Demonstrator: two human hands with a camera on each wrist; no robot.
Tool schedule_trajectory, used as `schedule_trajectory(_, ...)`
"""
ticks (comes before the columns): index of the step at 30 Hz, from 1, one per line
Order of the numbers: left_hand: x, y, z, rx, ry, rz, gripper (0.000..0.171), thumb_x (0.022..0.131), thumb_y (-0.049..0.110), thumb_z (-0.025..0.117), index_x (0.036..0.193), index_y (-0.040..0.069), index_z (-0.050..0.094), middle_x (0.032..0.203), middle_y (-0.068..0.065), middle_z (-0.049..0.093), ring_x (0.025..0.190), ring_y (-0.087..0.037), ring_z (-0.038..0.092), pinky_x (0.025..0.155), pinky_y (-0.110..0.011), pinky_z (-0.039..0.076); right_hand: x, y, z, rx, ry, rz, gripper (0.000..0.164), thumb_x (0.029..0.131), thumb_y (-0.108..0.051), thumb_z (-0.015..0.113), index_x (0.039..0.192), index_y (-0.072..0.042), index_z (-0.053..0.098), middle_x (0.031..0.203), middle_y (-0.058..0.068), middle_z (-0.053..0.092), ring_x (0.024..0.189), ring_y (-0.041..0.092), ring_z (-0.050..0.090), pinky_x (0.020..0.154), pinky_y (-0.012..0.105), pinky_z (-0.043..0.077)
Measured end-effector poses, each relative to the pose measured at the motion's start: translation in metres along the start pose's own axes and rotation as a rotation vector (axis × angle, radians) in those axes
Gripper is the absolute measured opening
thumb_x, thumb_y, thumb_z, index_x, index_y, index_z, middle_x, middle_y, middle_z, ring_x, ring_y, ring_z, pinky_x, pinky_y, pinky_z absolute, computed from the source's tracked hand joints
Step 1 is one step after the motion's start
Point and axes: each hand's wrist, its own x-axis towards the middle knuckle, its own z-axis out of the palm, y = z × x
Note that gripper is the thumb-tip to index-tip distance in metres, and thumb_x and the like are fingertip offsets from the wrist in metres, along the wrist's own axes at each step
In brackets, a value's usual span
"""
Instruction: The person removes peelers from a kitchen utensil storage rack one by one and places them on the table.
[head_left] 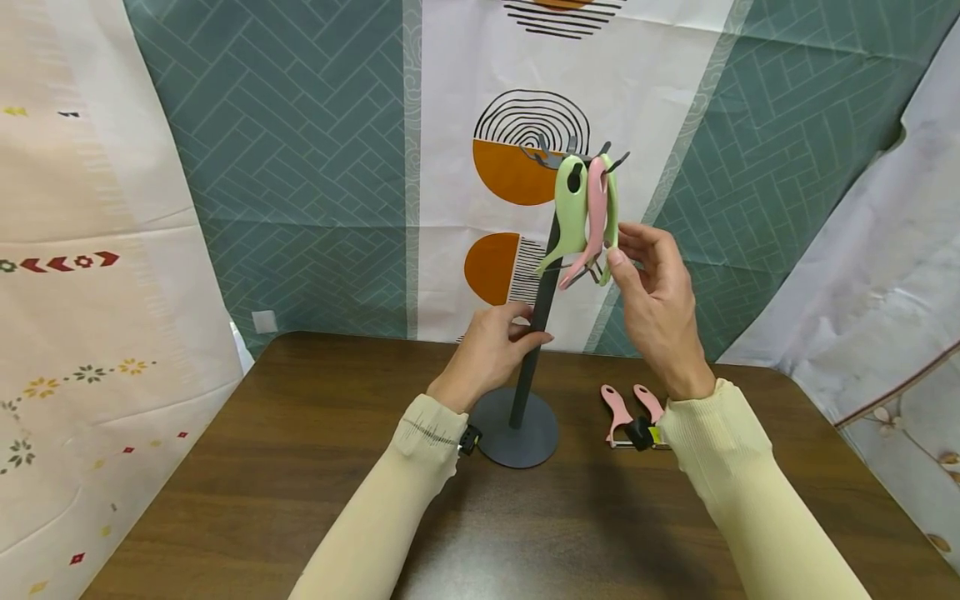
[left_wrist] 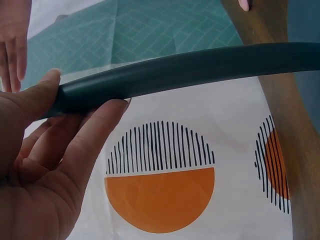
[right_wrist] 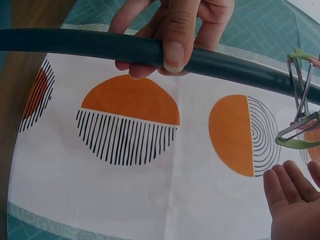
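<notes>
A dark stand has a round base point(head_left: 517, 450) on the table, an upright pole point(head_left: 546, 296) and a ring of hooks point(head_left: 553, 158) on top. My left hand point(head_left: 491, 346) grips the pole around its middle, thumb on one side and fingers on the other. From the hooks hang a green peeler point(head_left: 572, 208), a pink peeler point(head_left: 597, 204) and another green peeler point(head_left: 612, 200), heads down. My right hand point(head_left: 660, 292) is beside the rightmost green peeler, its fingers loosely extended. In the right wrist view those fingers point(right_wrist: 295, 187) show apart from the peeler heads.
Two pink peelers point(head_left: 617, 408) lie on the brown table point(head_left: 337, 500) right of the base, partly hidden by the right wrist. A patterned cloth point(head_left: 315, 167) hangs behind the table. Pale curtains point(head_left: 900, 292) hang at the sides.
</notes>
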Motion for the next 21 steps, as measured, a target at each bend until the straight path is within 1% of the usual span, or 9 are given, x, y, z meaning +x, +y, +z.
schedule_trajectory(6, -0.0001, 0.0003, 0.0002, 0.01, 0.001, -0.005, 0.025, 0.095, 0.023, 0.074, 0.113, 0.006, 0.068, 0.1, -0.009, 0.08, 0.087, -0.015, 0.077, 0.074, -0.027, 0.058, 0.0016, 0.0027, 0.0033, 0.075, -0.006, -0.02, 0.038, 0.107, -0.021, 0.052, 0.142, -0.008, 0.051, 0.128, 0.0, 0.06, 0.119, 0.014, 0.06, 0.099, 0.022, 0.046)
schedule_trajectory(10, -0.0003, 0.0009, 0.0002, 0.012, 0.002, -0.005, 0.024, 0.095, 0.022, 0.074, 0.111, 0.006, 0.068, 0.099, -0.009, 0.08, 0.087, -0.016, 0.077, 0.073, -0.027, 0.058, 0.0027, 0.0033, 0.0059, 0.094, -0.012, -0.033, 0.037, 0.108, -0.022, 0.05, 0.142, -0.007, 0.051, 0.123, -0.004, 0.06, 0.115, 0.014, 0.06, 0.098, 0.023, 0.046)
schedule_trajectory(15, -0.0004, 0.0012, 0.0003, 0.013, 0.004, -0.007, 0.024, 0.095, 0.022, 0.074, 0.111, 0.006, 0.068, 0.098, -0.009, 0.08, 0.087, -0.015, 0.077, 0.074, -0.028, 0.058, 0.0022, 0.004, 0.0076, 0.107, -0.028, -0.038, 0.036, 0.108, -0.02, 0.048, 0.142, -0.007, 0.051, 0.122, -0.003, 0.059, 0.115, 0.016, 0.059, 0.099, 0.024, 0.046)
schedule_trajectory(21, -0.0008, 0.0013, 0.0001, 0.007, 0.0, -0.016, 0.025, 0.095, 0.022, 0.075, 0.112, 0.006, 0.067, 0.099, -0.009, 0.08, 0.087, -0.016, 0.077, 0.074, -0.028, 0.058, 0.0014, 0.0041, 0.0095, 0.122, -0.039, -0.047, 0.034, 0.108, -0.019, 0.049, 0.141, -0.01, 0.051, 0.123, -0.002, 0.059, 0.112, 0.018, 0.059, 0.095, 0.024, 0.046)
